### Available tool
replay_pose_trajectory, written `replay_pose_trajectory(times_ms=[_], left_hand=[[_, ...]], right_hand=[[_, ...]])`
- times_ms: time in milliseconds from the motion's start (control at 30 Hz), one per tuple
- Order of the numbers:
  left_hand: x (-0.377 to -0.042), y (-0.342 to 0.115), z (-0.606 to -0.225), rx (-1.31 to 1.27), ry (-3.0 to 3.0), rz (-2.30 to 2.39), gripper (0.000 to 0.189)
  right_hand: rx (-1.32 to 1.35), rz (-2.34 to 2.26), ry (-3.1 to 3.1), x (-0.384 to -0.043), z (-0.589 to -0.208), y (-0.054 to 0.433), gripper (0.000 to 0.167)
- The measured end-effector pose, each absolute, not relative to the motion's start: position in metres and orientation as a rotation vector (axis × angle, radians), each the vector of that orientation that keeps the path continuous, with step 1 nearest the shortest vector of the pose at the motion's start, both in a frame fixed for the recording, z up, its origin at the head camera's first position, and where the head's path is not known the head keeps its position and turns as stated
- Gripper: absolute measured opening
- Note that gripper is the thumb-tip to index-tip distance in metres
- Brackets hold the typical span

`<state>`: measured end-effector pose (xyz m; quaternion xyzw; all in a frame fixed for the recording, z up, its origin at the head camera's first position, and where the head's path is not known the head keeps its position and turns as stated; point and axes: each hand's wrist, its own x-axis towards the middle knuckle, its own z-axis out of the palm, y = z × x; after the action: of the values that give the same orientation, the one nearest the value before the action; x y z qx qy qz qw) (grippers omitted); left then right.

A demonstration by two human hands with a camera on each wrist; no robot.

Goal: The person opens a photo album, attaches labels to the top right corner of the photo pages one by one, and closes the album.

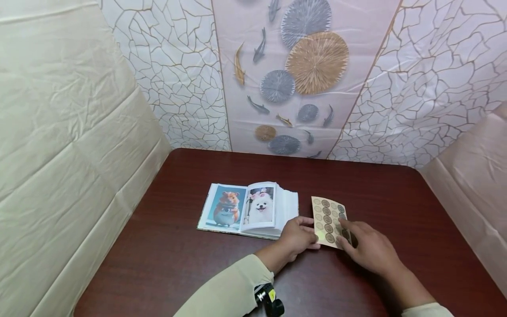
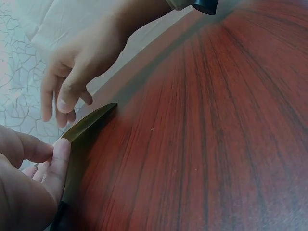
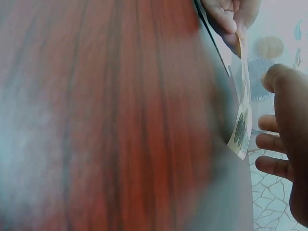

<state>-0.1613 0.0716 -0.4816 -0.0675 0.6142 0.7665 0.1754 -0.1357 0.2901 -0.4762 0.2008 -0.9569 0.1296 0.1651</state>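
Sheet of round stickers (image 1: pixel 328 221) was right of the open photo album (image 1: pixel 259 210), over the dark red-brown table (image 1: pixel 158 268), its long axis running away from the person with the far end leaning slightly left, columns of circles along that line and printed face toward the head camera. Left hand (image 1: pixel 298 240) pinched the sheet at its near left edge, thumb against fingers; right hand (image 1: pixel 371 247) was spread loosely at the right edge, holding nothing. Right wrist view showed the sheet nearly edge-on, gently bowed.
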Motion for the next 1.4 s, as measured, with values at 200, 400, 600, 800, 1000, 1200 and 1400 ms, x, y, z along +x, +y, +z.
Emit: replay_pose_trajectory(times_ms=[200, 400, 600, 800, 1000, 1200, 1400], left_hand=[[-0.162, 0.071, -0.483, -0.180, 1.736, 2.175, 0.048], [-0.163, 0.069, -0.484, -0.149, 1.729, 2.195, 0.047], [-0.163, 0.068, -0.485, -0.114, 1.714, 2.206, 0.047], [-0.161, 0.068, -0.483, -0.096, 1.699, 2.213, 0.049], [-0.159, 0.069, -0.482, -0.091, 1.705, 2.202, 0.052], [-0.158, 0.070, -0.485, -0.080, 1.687, 2.207, 0.056], [-0.157, 0.071, -0.485, -0.064, 1.695, 2.194, 0.063]], right_hand=[[0.598, 0.397, -2.674, -0.139, -0.473, 0.281, 0.041], [0.647, 0.431, -2.654, -0.142, -0.473, 0.274, 0.030], [0.691, 0.444, -2.628, -0.146, -0.473, 0.270, 0.027], [0.674, 0.459, -2.636, -0.145, -0.473, 0.263, 0.025], [0.651, 0.463, -2.648, -0.144, -0.475, 0.261, 0.024], [0.633, 0.489, -2.669, -0.143, -0.477, 0.260, 0.024], [0.611, 0.510, -2.681, -0.142, -0.476, 0.257, 0.023]])
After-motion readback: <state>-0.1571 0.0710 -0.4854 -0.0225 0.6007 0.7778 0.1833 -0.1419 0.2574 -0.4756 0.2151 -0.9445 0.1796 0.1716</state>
